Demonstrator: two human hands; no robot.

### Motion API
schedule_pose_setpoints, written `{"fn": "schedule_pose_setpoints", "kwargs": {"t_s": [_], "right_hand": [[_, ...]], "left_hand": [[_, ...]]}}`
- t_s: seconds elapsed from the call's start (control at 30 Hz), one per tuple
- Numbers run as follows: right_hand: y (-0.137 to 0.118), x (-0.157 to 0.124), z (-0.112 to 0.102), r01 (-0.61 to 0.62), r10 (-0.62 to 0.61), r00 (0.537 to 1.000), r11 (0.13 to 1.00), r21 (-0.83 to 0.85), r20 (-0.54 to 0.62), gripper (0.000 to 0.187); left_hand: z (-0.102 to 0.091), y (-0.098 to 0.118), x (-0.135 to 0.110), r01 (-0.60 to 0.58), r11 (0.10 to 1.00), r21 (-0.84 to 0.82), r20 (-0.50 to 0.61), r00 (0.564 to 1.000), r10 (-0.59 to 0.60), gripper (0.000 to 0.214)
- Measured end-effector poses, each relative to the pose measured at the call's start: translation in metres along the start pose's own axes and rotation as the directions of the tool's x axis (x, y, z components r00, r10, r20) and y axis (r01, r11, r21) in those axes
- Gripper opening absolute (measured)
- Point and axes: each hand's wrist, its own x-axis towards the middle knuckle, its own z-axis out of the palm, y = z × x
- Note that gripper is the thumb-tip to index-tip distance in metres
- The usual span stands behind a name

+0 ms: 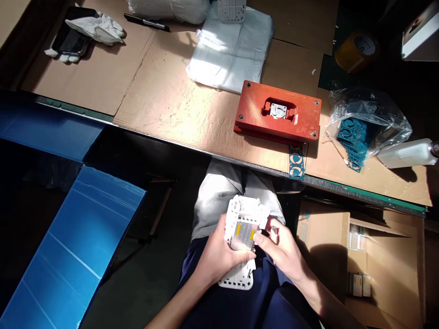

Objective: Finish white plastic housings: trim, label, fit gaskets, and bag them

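Observation:
Above my lap, my left hand (222, 251) is closed round a white plastic housing (245, 205), thumb across its lower part. Set in the housing is a silver metal plate (243, 240) bearing two yellow strips (252, 234). At the housing's right side is my right hand (283, 249), its thumb tip touching the plate near the right yellow strip. A small pale piece (274, 234) shows among the bent fingers of that hand; its kind cannot be made out. The housing's lower end, a slotted white part (236, 278), points toward my body.
On the cardboard-covered bench (164, 91) are a red fixture block (250, 105), clear plastic bags (229, 59), a marker (147, 22), gloves with a phone (73, 39), teal gasket sheets (355, 137), a white bottle (406, 153) and tape (356, 50). An open carton (387, 274) stands right; blue board (75, 242) left.

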Motion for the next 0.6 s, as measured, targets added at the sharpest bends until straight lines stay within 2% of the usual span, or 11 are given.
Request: {"fn": "schedule_pose_setpoints", "kwargs": {"t_s": [0.1, 0.23, 0.3, 0.47, 0.6], "right_hand": [[-0.006, -0.002, -0.001, -0.045, 0.046, 0.999, 0.998, 0.034, -0.013, 0.033], [-0.008, -0.009, 0.003, -0.025, 0.026, 0.999, 0.999, 0.040, -0.020, 0.037], [-0.009, -0.012, 0.003, 0.004, -0.003, 1.000, 1.000, 0.013, -0.018, 0.038], [-0.003, -0.020, 0.002, 0.033, -0.032, 0.999, 0.999, 0.012, -0.030, 0.040], [0.008, -0.034, 0.003, 0.023, -0.035, 0.996, 0.989, -0.145, -0.082, 0.035]], "left_hand": [[-0.003, 0.008, -0.004, -0.012, 0.995, 0.094, -0.003, 1.000, 0.012, 0.076], [0.001, 0.019, -0.004, -0.177, 0.956, 0.232, -0.105, 0.973, 0.206, 0.090], [0.004, 0.023, -0.003, -0.240, 0.937, 0.255, -0.105, 0.956, 0.273, 0.093], [0.013, 0.024, -0.005, -0.194, 0.952, 0.238, -0.105, 0.969, 0.224, 0.079], [0.015, 0.020, -0.009, -0.173, 0.968, 0.182, -0.108, 0.975, 0.194, 0.060]]}}
